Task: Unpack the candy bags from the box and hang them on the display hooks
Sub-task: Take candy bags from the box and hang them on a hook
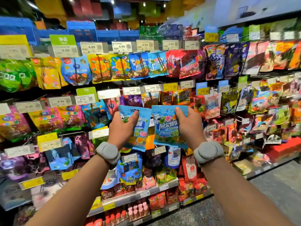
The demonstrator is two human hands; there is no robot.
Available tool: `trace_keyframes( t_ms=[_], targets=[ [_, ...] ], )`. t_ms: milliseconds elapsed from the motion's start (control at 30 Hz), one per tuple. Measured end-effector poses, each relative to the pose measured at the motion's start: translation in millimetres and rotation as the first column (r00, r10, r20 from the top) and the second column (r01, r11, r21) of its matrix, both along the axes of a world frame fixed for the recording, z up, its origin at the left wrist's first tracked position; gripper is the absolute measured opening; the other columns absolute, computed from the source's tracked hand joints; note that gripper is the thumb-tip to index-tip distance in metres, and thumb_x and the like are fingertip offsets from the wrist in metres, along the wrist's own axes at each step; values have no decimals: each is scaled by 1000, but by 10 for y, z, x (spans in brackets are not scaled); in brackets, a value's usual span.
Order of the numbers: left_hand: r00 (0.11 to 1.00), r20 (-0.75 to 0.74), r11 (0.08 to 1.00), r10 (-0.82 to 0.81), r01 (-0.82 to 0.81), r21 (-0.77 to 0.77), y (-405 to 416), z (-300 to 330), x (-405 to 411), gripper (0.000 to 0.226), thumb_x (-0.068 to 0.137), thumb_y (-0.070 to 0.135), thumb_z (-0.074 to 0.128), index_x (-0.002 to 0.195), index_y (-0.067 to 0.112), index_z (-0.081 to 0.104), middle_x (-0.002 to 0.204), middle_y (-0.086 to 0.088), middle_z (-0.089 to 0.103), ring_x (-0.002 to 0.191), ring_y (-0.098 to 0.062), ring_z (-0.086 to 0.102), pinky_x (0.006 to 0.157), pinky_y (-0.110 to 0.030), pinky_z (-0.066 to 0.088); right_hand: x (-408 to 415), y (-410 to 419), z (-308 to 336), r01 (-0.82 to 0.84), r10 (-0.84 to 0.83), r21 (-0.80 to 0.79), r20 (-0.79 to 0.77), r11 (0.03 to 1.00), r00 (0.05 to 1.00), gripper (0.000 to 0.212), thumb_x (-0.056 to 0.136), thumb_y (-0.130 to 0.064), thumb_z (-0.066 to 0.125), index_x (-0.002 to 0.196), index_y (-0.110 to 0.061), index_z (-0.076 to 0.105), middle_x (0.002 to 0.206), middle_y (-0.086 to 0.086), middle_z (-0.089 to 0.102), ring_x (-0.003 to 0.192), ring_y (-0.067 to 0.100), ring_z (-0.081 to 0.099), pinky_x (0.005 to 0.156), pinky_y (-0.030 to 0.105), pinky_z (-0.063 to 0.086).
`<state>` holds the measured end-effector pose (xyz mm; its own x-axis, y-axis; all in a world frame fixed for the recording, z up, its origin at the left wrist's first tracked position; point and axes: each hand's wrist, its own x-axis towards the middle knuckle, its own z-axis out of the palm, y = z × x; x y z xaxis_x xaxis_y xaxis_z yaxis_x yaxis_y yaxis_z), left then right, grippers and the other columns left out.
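Observation:
Both my hands are raised in front of the candy display, each with a light blue candy bag. My left hand grips one blue bag by its upper left part, thumb over the front. My right hand pinches a second blue bag at its top right corner. The two bags hang side by side, nearly touching. Matching blue bags hang on hooks in the upper row, under the 4.99 price tags. The box is out of view.
Rows of hooks packed with coloured snack bags fill the wall from left to right. Price tags stick out at the hook ends. Low shelves with small packs run below. Grey floor lies at the lower right.

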<state>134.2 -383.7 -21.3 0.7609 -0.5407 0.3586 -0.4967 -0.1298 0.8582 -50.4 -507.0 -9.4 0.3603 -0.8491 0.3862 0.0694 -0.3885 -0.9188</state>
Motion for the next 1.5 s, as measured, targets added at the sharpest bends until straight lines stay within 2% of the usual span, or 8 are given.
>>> trace_keyframes(
  t_ms=[133, 433, 500, 533, 700, 1000, 1167, 1500],
  targets=[
    [997, 64, 998, -50, 49, 29, -205, 210, 138, 55, 87, 70, 42, 99, 16, 45, 90, 1, 57, 80, -19, 57, 68, -35, 40, 143, -247, 111, 21, -21, 4, -9, 1000, 1000, 77, 85, -65, 59, 116, 5, 54, 101, 20, 67, 80, 30, 63, 71, 49, 53],
    [983, 116, 986, -141, 150, -67, -802, 644, 636, 39, 94, 54, 49, 98, 15, 55, 92, 0, 68, 84, -12, 66, 68, -33, 51, 450, -860, 582, 46, -40, -101, 57, 994, 998, 47, 97, -36, 62, 63, -12, 41, 49, 1, 38, 48, 24, 27, 53, 37, 25],
    [978, 157, 985, -138, 153, -83, -890, 727, 726, 31, 94, 46, 55, 97, 16, 59, 86, 8, 68, 75, 1, 64, 62, -24, 49, 517, -963, 656, 40, -32, -85, 93, 996, 995, 28, 95, -39, 64, 85, -13, 57, 89, 28, 59, 52, 36, 28, 55, 44, 29],
    [974, 183, 984, -131, 150, -96, -933, 762, 770, 27, 94, 44, 57, 96, 17, 60, 85, 10, 68, 72, 5, 63, 60, -21, 48, 569, -1062, 662, 42, -35, -61, 106, 997, 994, 29, 94, -41, 65, 92, -15, 54, 68, -8, 36, 52, 32, 28, 55, 44, 30],
    [950, 281, 976, -135, 175, -126, -1161, 918, 1082, 20, 92, 42, 62, 93, 22, 64, 82, 9, 71, 72, -3, 66, 63, -30, 52, 787, -1428, 745, 8, 0, -62, 122, 998, 992, 48, 83, -62, 67, 81, -16, 53, 60, -16, 43, 54, 7, 30, 54, 24, 29],
    [825, 515, 957, -233, 289, -31, -1418, 1183, 1328, 60, 91, 29, 67, 143, 37, 39, 137, 8, 54, 123, -10, 53, 100, -29, 43, 989, -1740, 849, 31, -22, -44, 199, 999, 980, 38, 98, -24, 62, 78, -27, 30, 43, -10, 42, 38, 7, 30, 41, 24, 30],
    [780, 581, 960, -232, 278, 11, -1535, 1350, 1233, 57, 92, 24, 66, 143, 34, 42, 122, 11, 55, 100, -10, 54, 87, -26, 44, 1066, -1888, 887, -7, 14, -32, 211, 999, 977, 50, 93, -35, 67, 78, 10, 51, 64, 11, 48, 59, 19, 40, 50, 39, 38],
    [732, 653, 980, -193, 174, 95, -1823, 1572, 1053, 41, 102, 50, 34, 139, 42, 49, 130, 7, 63, 122, -11, 56, 102, -29, 43, 1108, -2197, 948, 45, -44, 2, 199, 999, 979, 44, 91, -39, 69, 80, 4, 62, 65, 14, 58, 62, 13, 38, 64, 36, 33]
  ],
)
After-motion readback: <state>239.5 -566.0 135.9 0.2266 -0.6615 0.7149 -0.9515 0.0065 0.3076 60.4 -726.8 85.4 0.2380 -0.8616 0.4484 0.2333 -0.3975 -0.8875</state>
